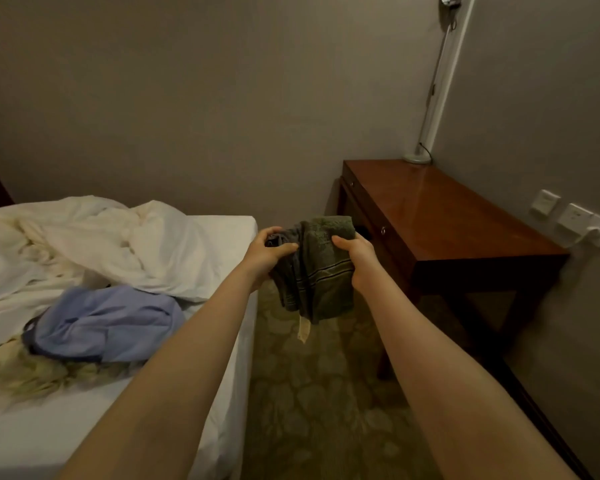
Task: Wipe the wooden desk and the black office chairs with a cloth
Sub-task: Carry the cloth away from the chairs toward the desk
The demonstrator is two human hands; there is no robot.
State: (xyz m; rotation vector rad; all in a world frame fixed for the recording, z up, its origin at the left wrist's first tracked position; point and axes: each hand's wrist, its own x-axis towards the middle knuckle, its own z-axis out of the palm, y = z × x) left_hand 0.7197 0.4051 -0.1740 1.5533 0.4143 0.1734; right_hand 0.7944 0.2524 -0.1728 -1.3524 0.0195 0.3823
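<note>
Bed (222, 341) lies left; desk (465, 220) right, against the wall; cloth (312, 271) between, held in both hands.

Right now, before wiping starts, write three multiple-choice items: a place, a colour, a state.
1. The lamp stands: A on the desk, far corner; B on a chair; C on a shelf.
2. The garment on the bed is: A red; B light blue; C black.
3. The cloth is: A spread on the desk; B bunched in the left hand and right hand; C in a drawer.
Answers: A, its base rests on the desktop; B, the fabric is pale blue; B, both hands grip it in the air.
</note>
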